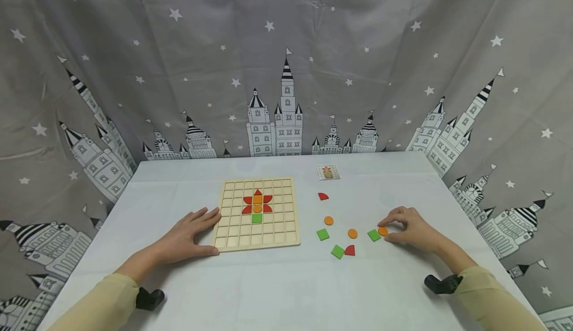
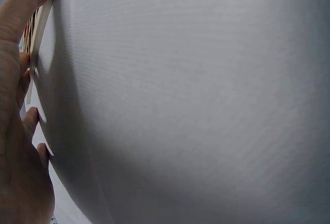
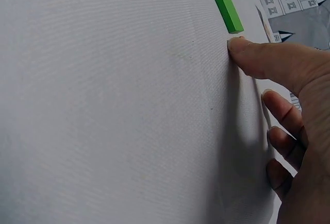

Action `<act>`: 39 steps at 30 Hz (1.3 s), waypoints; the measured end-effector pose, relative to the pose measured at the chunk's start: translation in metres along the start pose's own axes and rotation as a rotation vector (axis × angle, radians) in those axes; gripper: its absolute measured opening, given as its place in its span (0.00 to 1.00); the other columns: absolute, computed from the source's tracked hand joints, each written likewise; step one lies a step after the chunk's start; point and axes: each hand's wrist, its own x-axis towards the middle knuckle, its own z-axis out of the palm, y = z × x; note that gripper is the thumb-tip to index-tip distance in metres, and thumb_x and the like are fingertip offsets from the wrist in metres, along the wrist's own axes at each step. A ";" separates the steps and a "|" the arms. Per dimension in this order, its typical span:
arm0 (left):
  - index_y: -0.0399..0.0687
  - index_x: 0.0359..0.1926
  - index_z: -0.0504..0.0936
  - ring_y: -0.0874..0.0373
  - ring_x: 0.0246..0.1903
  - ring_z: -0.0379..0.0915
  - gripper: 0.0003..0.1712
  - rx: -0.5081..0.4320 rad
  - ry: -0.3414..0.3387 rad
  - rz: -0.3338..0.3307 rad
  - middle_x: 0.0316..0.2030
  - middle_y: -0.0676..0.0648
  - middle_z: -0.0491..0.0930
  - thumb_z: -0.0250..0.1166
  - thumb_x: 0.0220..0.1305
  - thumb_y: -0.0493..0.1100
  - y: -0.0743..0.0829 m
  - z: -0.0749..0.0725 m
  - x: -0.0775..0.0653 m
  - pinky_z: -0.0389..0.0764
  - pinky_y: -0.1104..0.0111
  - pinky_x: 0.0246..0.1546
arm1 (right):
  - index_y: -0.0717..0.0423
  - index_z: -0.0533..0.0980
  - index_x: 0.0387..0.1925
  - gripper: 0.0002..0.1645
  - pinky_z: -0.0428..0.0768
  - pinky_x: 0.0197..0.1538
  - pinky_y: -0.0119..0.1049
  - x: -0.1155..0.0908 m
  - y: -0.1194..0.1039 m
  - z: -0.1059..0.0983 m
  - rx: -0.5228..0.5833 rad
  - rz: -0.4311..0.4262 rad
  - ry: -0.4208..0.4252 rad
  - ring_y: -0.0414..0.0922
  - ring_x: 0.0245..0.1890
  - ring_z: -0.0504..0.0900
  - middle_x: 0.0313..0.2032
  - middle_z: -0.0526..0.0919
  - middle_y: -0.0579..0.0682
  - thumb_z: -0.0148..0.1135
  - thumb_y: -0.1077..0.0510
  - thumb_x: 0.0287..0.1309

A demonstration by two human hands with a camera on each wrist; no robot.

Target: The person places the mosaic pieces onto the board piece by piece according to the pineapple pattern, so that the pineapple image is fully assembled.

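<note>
My left hand (image 1: 190,236) lies with fingers relaxed at the left edge of a wooden grid board (image 1: 282,221), thumb and fingertips right at its rim. On the board, red, orange and green pieces form a small figure, with a green square (image 1: 257,218) at its bottom. Over on the right, my right hand (image 1: 412,229) pinches an orange disc (image 1: 382,231) between thumb and forefinger, low over the white table. Just left of that disc lies a green square block (image 1: 374,235), also seen beyond the thumb in the right wrist view.
Between board and right hand lie loose pieces: two orange discs (image 1: 352,233), two more green squares (image 1: 323,234) and two red quarter-circles (image 1: 323,197). A small picture card (image 1: 328,172) sits near the table's back edge. Behind hangs a grey curtain (image 1: 201,38) printed with castles.
</note>
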 end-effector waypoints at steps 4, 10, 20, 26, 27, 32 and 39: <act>0.48 0.78 0.63 0.35 0.77 0.42 0.61 0.000 0.001 -0.008 0.79 0.45 0.56 0.70 0.53 0.76 0.000 0.000 -0.001 0.44 0.35 0.73 | 0.42 0.87 0.45 0.16 0.66 0.57 0.55 0.000 0.000 0.000 0.002 -0.008 0.014 0.54 0.56 0.66 0.50 0.77 0.48 0.79 0.53 0.53; 0.48 0.78 0.63 0.35 0.77 0.42 0.61 -0.004 0.003 -0.013 0.78 0.45 0.56 0.71 0.52 0.75 0.002 0.000 -0.001 0.44 0.34 0.73 | 0.43 0.87 0.42 0.14 0.65 0.59 0.55 0.000 0.003 0.000 0.022 -0.001 0.023 0.54 0.57 0.66 0.50 0.77 0.48 0.79 0.52 0.53; 0.48 0.78 0.64 0.34 0.77 0.43 0.60 -0.005 0.013 -0.011 0.78 0.45 0.57 0.71 0.53 0.74 0.004 0.000 -0.002 0.45 0.34 0.72 | 0.44 0.87 0.38 0.10 0.66 0.59 0.55 -0.001 0.004 0.006 -0.025 -0.024 0.081 0.54 0.56 0.66 0.48 0.77 0.47 0.79 0.54 0.53; 0.49 0.78 0.63 0.35 0.77 0.42 0.61 0.000 0.000 -0.030 0.79 0.46 0.56 0.71 0.52 0.75 0.004 0.000 -0.002 0.44 0.34 0.73 | 0.44 0.86 0.35 0.09 0.68 0.60 0.58 0.001 0.005 0.011 -0.072 -0.054 0.122 0.55 0.57 0.68 0.48 0.78 0.48 0.79 0.57 0.52; 0.49 0.78 0.63 0.35 0.77 0.42 0.61 0.003 -0.001 -0.030 0.79 0.46 0.56 0.70 0.52 0.75 0.004 0.000 -0.002 0.44 0.34 0.73 | 0.44 0.86 0.35 0.09 0.68 0.61 0.58 0.001 0.005 0.012 -0.071 -0.056 0.124 0.55 0.57 0.68 0.48 0.79 0.48 0.79 0.57 0.52; 0.48 0.78 0.63 0.34 0.77 0.42 0.60 0.005 0.002 -0.017 0.78 0.44 0.56 0.71 0.53 0.75 0.004 -0.001 -0.002 0.45 0.33 0.72 | 0.45 0.86 0.36 0.07 0.68 0.62 0.59 0.004 0.002 0.012 -0.030 -0.039 0.125 0.55 0.58 0.67 0.51 0.78 0.51 0.78 0.55 0.55; 0.48 0.78 0.64 0.34 0.77 0.43 0.60 0.009 0.001 -0.013 0.78 0.44 0.56 0.70 0.53 0.76 0.003 -0.002 -0.002 0.45 0.34 0.72 | 0.45 0.87 0.38 0.08 0.70 0.59 0.58 0.027 -0.028 0.013 0.014 -0.065 0.123 0.53 0.58 0.65 0.53 0.77 0.51 0.77 0.54 0.56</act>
